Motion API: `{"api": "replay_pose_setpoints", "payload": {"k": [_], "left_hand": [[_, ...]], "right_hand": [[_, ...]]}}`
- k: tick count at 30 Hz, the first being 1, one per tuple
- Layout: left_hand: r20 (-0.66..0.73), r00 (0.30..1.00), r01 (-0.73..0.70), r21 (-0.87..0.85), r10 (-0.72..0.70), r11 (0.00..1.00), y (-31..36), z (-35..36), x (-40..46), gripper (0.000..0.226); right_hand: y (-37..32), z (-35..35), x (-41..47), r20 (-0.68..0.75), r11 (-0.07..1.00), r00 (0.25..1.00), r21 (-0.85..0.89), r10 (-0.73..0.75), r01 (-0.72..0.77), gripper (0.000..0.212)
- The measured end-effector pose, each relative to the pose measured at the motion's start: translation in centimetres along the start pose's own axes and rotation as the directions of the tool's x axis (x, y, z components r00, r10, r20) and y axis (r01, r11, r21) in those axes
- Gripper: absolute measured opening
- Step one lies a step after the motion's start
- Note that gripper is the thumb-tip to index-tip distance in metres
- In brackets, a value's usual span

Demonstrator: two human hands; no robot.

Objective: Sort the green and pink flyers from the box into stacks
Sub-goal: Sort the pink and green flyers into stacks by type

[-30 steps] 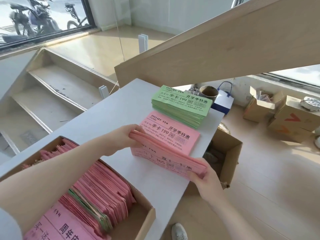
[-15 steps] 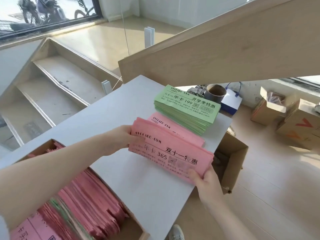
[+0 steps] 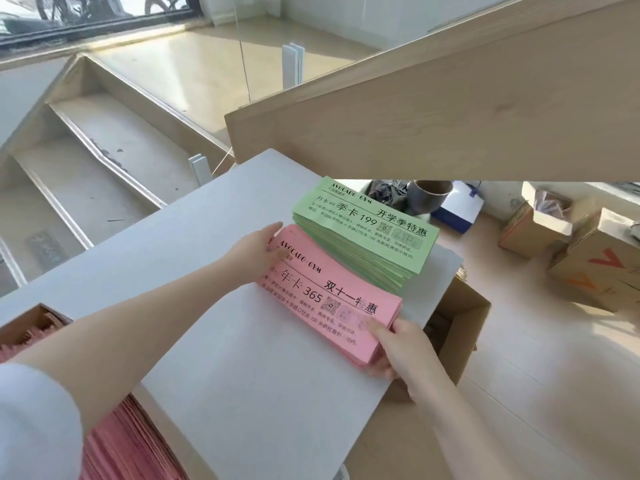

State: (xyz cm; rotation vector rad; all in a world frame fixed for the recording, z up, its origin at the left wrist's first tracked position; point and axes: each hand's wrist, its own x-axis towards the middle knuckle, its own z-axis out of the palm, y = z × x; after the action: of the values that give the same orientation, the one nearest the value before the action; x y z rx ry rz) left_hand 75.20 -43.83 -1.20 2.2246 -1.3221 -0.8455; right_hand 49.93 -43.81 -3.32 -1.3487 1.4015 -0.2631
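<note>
A stack of pink flyers (image 3: 325, 289) lies flat on the white table (image 3: 242, 368), right beside a thicker stack of green flyers (image 3: 367, 230) at the table's far right corner. My left hand (image 3: 258, 252) grips the pink stack's far-left end, thumb on top. My right hand (image 3: 398, 344) grips its near-right end at the table edge. At the lower left the cardboard box (image 3: 33, 322) holds more pink flyers (image 3: 131, 448), mostly hidden behind my left arm.
An open cardboard carton (image 3: 460, 327) stands on the floor just past the table's right edge. Other cartons (image 3: 602, 261), a blue-and-white bag (image 3: 457, 209) and a dark pot (image 3: 429, 197) sit further back. A wooden stair beam overhangs; steps descend at left.
The bundle of pink flyers, held tilted above the pink stack earlier, now lies flat on it with both hands still on its ends. The view has shifted toward the stacks.
</note>
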Motion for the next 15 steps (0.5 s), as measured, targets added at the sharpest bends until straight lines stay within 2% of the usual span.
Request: {"api": "replay_pose_setpoints", "payload": {"k": [2, 3, 5, 7, 9, 11, 15], "left_hand": [[0.118, 0.993, 0.027, -0.055, -0.021, 0.998, -0.8, -0.4, -0.2, 0.087], [0.199, 0.979, 0.047, -0.038, -0.039, 0.998, -1.3, -0.7, -0.4, 0.102], [0.306, 0.95, 0.004, 0.174, -0.057, 0.985, -2.3, -1.1, -0.9, 0.117], [0.296, 0.955, -0.085, 0.341, -0.021, 0.936, -2.6, -0.8, -1.1, 0.111], [0.259, 0.965, -0.138, 0.382, 0.037, 0.914, -2.4, -0.4, -0.8, 0.096], [0.243, 0.968, -0.155, 0.393, 0.061, 0.907, -2.3, -0.2, -0.6, 0.091], [0.249, 0.968, -0.144, 0.398, 0.044, 0.906, -1.7, -0.3, -0.8, 0.097]], "right_hand": [[0.6, -0.9, 0.5, -0.153, 0.929, 0.984, -0.369, -0.088, 0.025, 0.045], [1.0, -1.2, 0.7, -0.217, 0.88, 0.964, -0.474, -0.151, 0.031, 0.053], [1.4, -1.3, 0.7, -0.215, 0.872, 0.948, -0.478, -0.233, 0.106, 0.078], [1.3, -0.6, 0.5, -0.107, 0.888, 0.95, -0.398, -0.294, 0.23, 0.098], [1.8, 0.3, 0.6, -0.07, 0.872, 0.933, -0.387, -0.353, 0.3, 0.107], [2.1, 1.1, 0.5, -0.071, 0.847, 0.923, -0.429, -0.379, 0.315, 0.111], [2.3, 1.4, 0.2, -0.105, 0.825, 0.906, -0.465, -0.411, 0.32, 0.109]]}}
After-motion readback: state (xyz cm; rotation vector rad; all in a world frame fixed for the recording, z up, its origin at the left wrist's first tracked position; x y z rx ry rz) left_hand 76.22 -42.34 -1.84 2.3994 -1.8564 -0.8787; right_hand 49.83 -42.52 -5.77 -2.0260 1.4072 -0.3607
